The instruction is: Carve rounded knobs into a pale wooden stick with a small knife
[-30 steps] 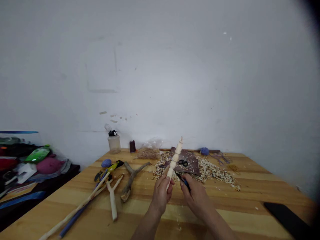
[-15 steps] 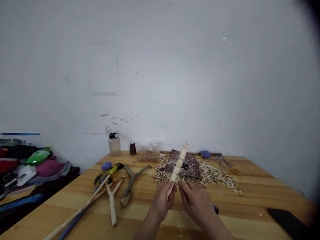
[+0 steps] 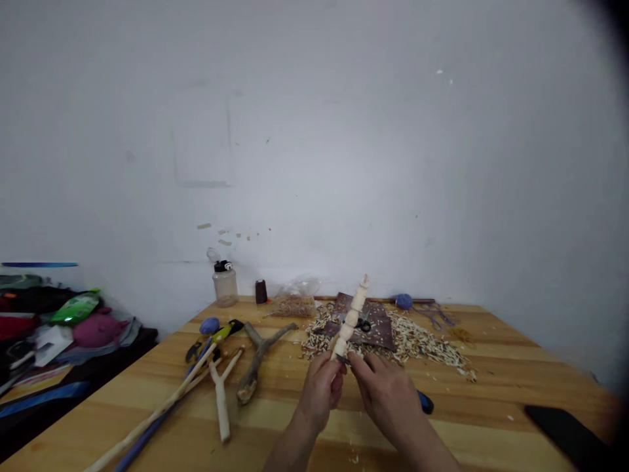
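A pale, peeled wooden stick point(image 3: 352, 316) with ring-like notches along it points up and away, its lower end in the closed fingers of my left hand point(image 3: 318, 393). My right hand point(image 3: 388, 393) is closed around a tool; a small dark blade point(image 3: 343, 359) shows at its fingertips, against the stick's lower part. The blue handle end point(image 3: 425, 402) sticks out beyond the right side of that hand. Behind the stick, a dark brown sheet point(image 3: 381, 333) lies on the table among many wood shavings point(image 3: 432, 346).
Left on the table point(image 3: 265, 436) are a barked forked branch point(image 3: 256, 367), a peeled fork point(image 3: 222, 406), long sticks point(image 3: 142, 426) and a yellow cutter point(image 3: 223, 332). A bottle point(image 3: 225, 287), dark spool point(image 3: 261, 292) and plastic bag point(image 3: 295, 303) stand behind. A black flat object point(image 3: 565, 432) lies right.
My right hand has shifted slightly, and the dark blade now shows against the stick. More of the blue handle is visible. The stick has tilted or turned a little in my left hand.
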`<state>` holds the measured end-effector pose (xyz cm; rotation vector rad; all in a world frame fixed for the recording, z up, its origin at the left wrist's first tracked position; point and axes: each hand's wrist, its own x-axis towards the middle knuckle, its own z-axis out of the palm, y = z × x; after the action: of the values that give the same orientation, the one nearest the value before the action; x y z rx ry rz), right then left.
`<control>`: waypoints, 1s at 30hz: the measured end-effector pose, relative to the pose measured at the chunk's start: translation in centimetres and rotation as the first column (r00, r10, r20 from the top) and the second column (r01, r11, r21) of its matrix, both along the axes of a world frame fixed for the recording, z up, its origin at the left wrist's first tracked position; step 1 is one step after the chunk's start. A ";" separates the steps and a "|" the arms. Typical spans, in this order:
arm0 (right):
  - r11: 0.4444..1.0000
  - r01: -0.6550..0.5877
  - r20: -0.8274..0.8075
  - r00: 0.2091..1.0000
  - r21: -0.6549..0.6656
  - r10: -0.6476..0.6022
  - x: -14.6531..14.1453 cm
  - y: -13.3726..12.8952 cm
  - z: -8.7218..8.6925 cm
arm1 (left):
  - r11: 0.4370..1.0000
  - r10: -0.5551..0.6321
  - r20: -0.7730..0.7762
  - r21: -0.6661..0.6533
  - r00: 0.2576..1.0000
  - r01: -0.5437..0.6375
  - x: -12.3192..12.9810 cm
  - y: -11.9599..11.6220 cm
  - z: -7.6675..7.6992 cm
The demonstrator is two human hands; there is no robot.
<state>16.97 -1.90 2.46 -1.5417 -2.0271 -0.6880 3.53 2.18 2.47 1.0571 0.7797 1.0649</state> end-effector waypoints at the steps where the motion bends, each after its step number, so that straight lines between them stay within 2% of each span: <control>1: 1.000 -0.006 0.002 1.000 0.003 0.006 0.1 0.0 0.0 | 1.000 -0.002 0.001 0.004 1.000 0.002 0.0 0.0 0.0; 15: 0.996 -0.009 0.031 1.000 0.090 0.006 0.2 -0.1 0.1 | 1.000 -0.013 0.027 0.002 1.000 0.013 0.0 -0.1 0.1; 23: 0.995 -0.011 0.036 0.999 0.100 0.008 0.0 -0.4 0.6 | 0.999 0.001 0.035 0.038 0.999 -0.002 0.0 -0.2 0.2; 30: 0.996 0.006 0.057 0.998 0.094 -0.012 0.2 -0.3 0.3 | 1.000 0.005 0.030 0.003 1.000 -0.006 0.0 -0.1 0.2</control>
<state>17.12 -2.18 2.76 -1.4944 -2.0005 -0.8276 3.50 2.04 2.66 1.0398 0.7573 1.0848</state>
